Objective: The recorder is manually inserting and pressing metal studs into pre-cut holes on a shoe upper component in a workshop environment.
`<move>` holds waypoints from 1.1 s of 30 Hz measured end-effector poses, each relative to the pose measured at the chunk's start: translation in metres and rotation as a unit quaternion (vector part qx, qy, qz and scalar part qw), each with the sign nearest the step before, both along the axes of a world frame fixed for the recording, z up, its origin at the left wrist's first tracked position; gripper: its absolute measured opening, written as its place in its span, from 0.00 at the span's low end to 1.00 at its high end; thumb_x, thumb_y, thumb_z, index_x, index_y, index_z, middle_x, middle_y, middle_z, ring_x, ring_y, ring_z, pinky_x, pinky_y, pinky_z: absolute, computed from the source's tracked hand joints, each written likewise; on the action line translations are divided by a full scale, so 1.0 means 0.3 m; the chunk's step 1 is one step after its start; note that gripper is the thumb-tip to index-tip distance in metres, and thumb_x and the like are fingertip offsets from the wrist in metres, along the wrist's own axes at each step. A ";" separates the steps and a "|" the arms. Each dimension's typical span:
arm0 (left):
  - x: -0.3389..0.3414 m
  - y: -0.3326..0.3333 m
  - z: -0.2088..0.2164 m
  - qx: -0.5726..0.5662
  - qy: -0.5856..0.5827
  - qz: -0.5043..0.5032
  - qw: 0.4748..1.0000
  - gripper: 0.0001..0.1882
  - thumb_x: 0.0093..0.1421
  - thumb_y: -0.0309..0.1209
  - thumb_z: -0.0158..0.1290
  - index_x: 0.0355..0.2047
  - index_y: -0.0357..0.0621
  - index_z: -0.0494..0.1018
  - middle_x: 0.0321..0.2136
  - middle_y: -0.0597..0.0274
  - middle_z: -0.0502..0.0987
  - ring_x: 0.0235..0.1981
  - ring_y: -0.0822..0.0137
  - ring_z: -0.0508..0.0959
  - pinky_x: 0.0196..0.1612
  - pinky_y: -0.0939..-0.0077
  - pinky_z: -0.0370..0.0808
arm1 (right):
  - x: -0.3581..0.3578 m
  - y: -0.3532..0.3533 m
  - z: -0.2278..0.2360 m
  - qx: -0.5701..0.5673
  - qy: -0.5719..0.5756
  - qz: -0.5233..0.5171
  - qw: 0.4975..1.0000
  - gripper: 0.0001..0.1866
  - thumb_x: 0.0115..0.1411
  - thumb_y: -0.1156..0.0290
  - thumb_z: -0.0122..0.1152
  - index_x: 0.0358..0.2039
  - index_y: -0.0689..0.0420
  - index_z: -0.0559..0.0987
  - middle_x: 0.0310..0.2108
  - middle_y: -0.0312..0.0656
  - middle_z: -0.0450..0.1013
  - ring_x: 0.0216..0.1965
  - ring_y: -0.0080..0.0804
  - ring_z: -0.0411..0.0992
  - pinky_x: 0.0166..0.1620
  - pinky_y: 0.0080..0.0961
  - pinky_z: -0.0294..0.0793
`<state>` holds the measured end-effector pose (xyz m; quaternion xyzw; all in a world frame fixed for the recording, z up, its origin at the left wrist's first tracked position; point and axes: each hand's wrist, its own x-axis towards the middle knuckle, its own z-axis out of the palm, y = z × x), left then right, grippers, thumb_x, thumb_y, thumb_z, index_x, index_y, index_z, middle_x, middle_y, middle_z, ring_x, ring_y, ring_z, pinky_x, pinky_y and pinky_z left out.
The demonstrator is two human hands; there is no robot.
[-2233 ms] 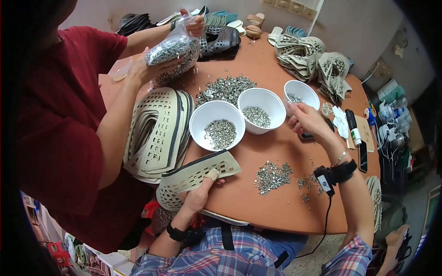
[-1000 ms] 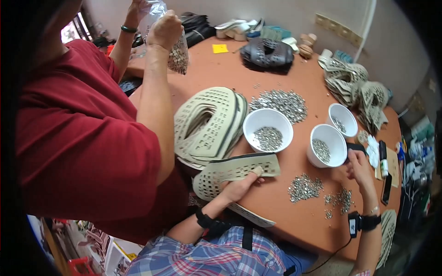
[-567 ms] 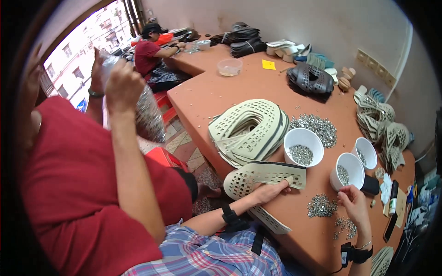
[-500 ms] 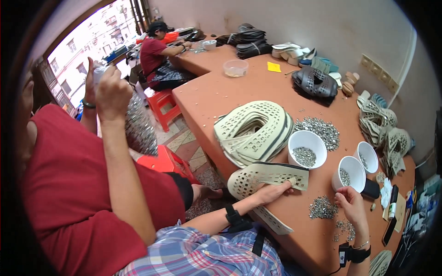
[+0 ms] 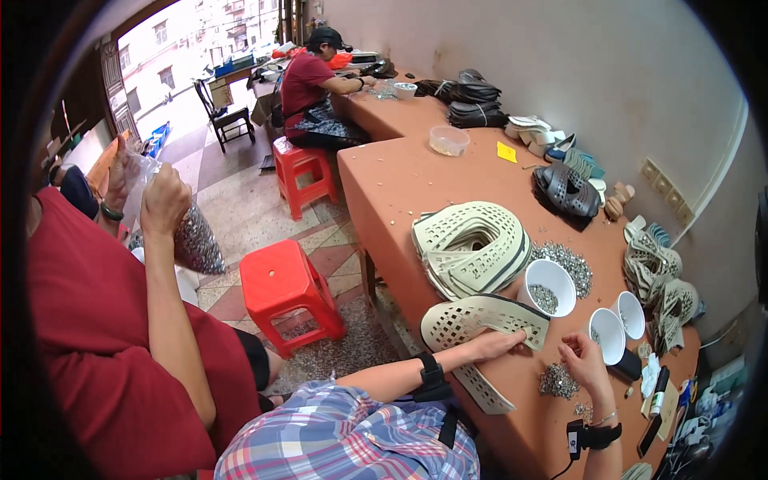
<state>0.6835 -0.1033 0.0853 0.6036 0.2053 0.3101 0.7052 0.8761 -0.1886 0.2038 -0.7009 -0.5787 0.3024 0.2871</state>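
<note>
My left hand [image 5: 498,344] grips a cream perforated shoe upper [image 5: 450,324] near its right end, thumb on top and fingers beneath. The upper lies at the table's near edge, and part of another cream perforated piece [image 5: 484,390] shows below my forearm. Just right of it, my right hand [image 5: 586,364] is raised with fingertips pinched together; whatever is between them is too small to make out. Below that hand is a small pile of silvery metal studs [image 5: 558,381]. A white cup [image 5: 554,276] with studs inside stands behind the upper.
Stacked cream uppers [image 5: 472,228] and a larger stud heap [image 5: 570,268] lie farther back. Two white cups [image 5: 610,340] stand at right, near a marker [image 5: 659,392]. At left, a person in red holds a bag of studs [image 5: 196,240]. A red stool [image 5: 280,268] stands beside the table.
The whole view has shifted. My right hand has moved left from beside the white cup toward the upper, while my left hand keeps its grip. The neighbour's bag has moved left.
</note>
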 end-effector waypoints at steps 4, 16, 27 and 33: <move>-0.002 -0.011 0.000 0.027 0.002 -0.014 1.000 0.23 0.64 0.44 0.37 0.40 0.35 0.72 0.32 0.61 0.76 0.32 0.73 0.73 0.38 0.77 0.71 | 0.007 -0.001 -0.011 0.009 -0.084 0.008 0.996 0.13 0.54 0.71 0.59 0.37 0.66 0.73 0.25 0.41 0.73 0.26 0.25 0.71 0.31 0.22 0.72; -0.072 -0.003 0.070 0.007 0.014 0.073 0.997 0.15 0.61 0.36 0.45 0.34 0.36 0.74 0.28 0.62 0.76 0.29 0.70 0.74 0.34 0.75 0.72 | 0.005 0.032 -0.035 0.037 -0.178 -0.029 0.983 0.17 0.53 0.68 0.59 0.40 0.65 0.71 0.33 0.54 0.74 0.37 0.47 0.73 0.39 0.34 0.71; -0.111 -0.048 0.066 0.296 0.074 0.139 0.942 0.13 0.61 0.29 0.41 0.38 0.35 0.73 0.31 0.58 0.77 0.32 0.67 0.75 0.38 0.72 0.71 | 0.008 0.137 -0.139 -0.004 -0.153 -0.097 0.983 0.18 0.53 0.72 0.54 0.42 0.69 0.68 0.37 0.58 0.71 0.41 0.49 0.71 0.45 0.36 0.69; -0.113 -0.071 0.126 0.090 0.026 0.085 0.992 0.13 0.61 0.29 0.43 0.39 0.35 0.73 0.32 0.60 0.77 0.33 0.70 0.75 0.38 0.74 0.71 | 0.046 0.303 -0.209 0.067 0.006 -0.107 0.992 0.14 0.54 0.72 0.51 0.40 0.68 0.71 0.37 0.58 0.72 0.43 0.49 0.71 0.45 0.35 0.69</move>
